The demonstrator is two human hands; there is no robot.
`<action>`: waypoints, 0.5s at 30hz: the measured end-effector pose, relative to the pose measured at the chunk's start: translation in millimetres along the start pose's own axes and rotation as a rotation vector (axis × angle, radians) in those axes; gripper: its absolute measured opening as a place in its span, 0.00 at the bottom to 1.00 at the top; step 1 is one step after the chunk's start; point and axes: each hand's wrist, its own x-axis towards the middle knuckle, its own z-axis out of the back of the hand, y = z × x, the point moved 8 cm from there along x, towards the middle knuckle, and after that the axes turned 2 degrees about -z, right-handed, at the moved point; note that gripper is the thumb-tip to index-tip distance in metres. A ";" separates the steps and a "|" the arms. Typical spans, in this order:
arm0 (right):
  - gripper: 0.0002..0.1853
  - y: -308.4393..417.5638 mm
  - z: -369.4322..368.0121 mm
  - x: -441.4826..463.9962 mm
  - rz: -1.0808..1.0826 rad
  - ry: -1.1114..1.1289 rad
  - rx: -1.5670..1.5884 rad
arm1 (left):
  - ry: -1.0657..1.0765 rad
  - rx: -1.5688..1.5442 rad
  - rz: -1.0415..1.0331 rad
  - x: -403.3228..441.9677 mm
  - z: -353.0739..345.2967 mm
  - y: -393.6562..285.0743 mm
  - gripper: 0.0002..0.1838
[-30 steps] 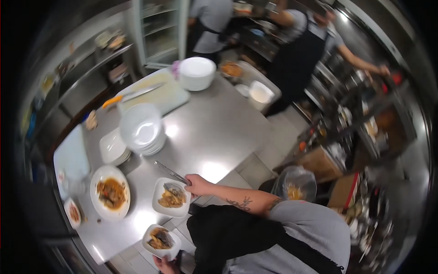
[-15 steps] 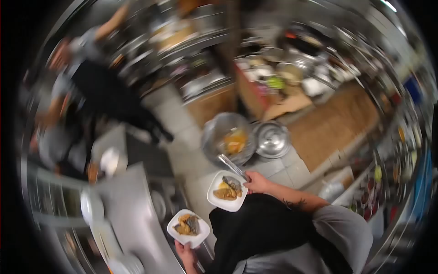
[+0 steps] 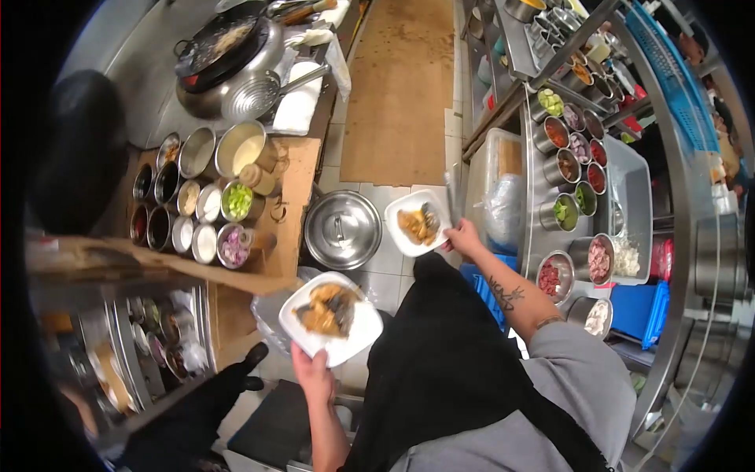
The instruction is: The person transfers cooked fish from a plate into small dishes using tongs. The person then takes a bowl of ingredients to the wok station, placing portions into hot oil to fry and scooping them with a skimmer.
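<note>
Left-hand bowl (image 3: 359, 332): white, squarish, just beyond the left hand (image 3: 313, 372), which pinches its near rim, thumb at the edge; the fingers underneath are hidden.
Browned food (image 3: 321, 311): inside that bowl, ahead of the left thumb, with a dark patch on its right side.
Right-hand bowl (image 3: 403, 243): white too, left of the right hand (image 3: 465, 238), whose thumb presses the near right rim; I cannot tell how the other fingers bear it.
Tongs (image 3: 452, 193): metal, in the same right grip, pointing away alongside the bowl.
Pot lid (image 3: 340, 238): beyond the left grip, left of the right one.
Skimmer (image 3: 249, 97): far beyond the left grip.
</note>
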 end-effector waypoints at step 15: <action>0.07 194.6 119.1 356.2 -0.008 -0.302 0.409 | 0.182 0.016 0.305 329.5 -365.0 59.5 0.29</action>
